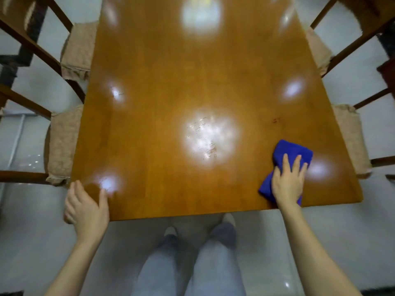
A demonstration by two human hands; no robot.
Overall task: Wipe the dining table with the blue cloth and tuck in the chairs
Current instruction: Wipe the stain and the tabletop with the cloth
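Blue cloth (288,165) lies under my right hand (287,182), fingers straight, near-right on the table (171,82); my left hand (86,207) rests open at its near-left corner.

pale floor (342,242) (glossy, reflecting lights), grey trousers (213,270)

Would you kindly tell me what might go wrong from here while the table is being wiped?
The blue cloth sits bunched at the near right corner of the table under the flat right hand; a stroke toward the edge may pull it off.
The small reddish mark just beyond the cloth may be missed among the glare patches.
The left hand rests on the near left corner and may smudge the glossy top.
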